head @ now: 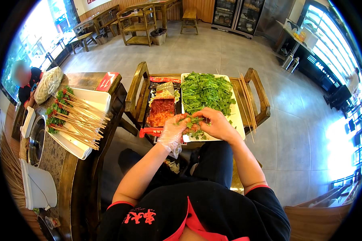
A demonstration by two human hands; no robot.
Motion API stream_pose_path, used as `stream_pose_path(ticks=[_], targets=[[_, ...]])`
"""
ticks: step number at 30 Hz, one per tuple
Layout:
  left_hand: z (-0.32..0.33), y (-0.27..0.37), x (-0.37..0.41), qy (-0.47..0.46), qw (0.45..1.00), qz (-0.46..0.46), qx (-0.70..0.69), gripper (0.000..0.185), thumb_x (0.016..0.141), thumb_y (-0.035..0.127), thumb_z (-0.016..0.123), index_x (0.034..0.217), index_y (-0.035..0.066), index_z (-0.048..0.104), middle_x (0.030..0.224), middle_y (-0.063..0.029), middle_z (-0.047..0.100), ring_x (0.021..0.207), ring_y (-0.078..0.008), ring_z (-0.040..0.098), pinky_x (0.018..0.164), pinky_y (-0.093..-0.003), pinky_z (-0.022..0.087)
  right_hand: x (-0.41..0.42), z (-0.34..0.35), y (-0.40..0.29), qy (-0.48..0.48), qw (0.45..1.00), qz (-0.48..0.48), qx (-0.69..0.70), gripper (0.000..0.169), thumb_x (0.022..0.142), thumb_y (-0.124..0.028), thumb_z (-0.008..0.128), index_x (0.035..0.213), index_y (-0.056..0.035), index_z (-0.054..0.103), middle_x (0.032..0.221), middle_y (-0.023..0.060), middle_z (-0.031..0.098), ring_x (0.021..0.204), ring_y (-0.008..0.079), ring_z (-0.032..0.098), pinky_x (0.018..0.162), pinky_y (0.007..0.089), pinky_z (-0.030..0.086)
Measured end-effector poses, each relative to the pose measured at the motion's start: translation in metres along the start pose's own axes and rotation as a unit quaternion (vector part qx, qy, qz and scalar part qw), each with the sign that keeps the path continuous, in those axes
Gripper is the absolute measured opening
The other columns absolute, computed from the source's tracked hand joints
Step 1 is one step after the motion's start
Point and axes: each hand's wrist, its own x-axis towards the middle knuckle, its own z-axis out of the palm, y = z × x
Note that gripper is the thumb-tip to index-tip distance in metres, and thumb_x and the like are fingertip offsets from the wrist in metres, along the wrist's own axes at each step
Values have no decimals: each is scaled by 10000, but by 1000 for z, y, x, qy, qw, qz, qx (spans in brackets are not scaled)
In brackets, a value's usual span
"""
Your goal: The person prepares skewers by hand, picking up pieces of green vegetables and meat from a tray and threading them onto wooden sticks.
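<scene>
My left hand (173, 128), in a thin see-through plastic glove, pinches a small bunch of cilantro sprigs (195, 120). From the other side, the bare fingers of my right hand (214, 122) grip the same stems. Both hands are above the near end of a white tray (239, 120) heaped with loose cilantro (208, 92). Left of it stands a dark tray of sliced red meat (162, 111), with pale shreds and a flat piece at its far end. Some reddish-brown matter beneath my left fingers is too hidden to identify.
Bamboo skewers (248, 101) lie at the right of the wooden stand (261, 113). On the left table, finished skewers (78, 113) with green and red ends rest in a white tray (86, 95). Beyond them are a plastic bag (49, 85) and a seated person (28, 82). A white bucket (39, 183) stands nearer.
</scene>
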Motion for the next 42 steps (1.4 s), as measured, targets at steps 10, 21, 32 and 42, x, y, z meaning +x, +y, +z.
stream_pose_path(ticks=[10,21,32,42], targets=[[-1,0,0,0,1000,1,29,230,856,73,568,1056,-26,516,908,-73,598,770,-127,598,661,-251,499,-1,9,-1,36,998,44,27,159,777,-119,628,858,16,610,731,112,588,614,164,539,573,281,430],[0,11,-4,15,992,-67,-105,226,883,47,502,1091,-29,456,926,-112,586,753,-223,644,693,-328,544,0,-2,-3,104,987,86,85,143,772,-106,632,865,2,623,723,97,592,595,130,517,547,274,420],[-12,-2,-6,-62,989,-50,-126,310,838,-10,499,1142,-58,458,994,-126,567,871,-192,586,785,-323,509,3,8,1,-20,994,-93,50,188,740,-34,612,923,-16,648,895,108,592,847,232,555,742,315,453],[2,19,-17,-105,972,-94,-190,303,859,171,549,1064,-46,500,997,-106,570,841,-167,589,737,-272,495,5,7,5,1,997,-78,4,89,721,-25,638,807,-9,622,763,102,592,737,254,574,658,321,463]])
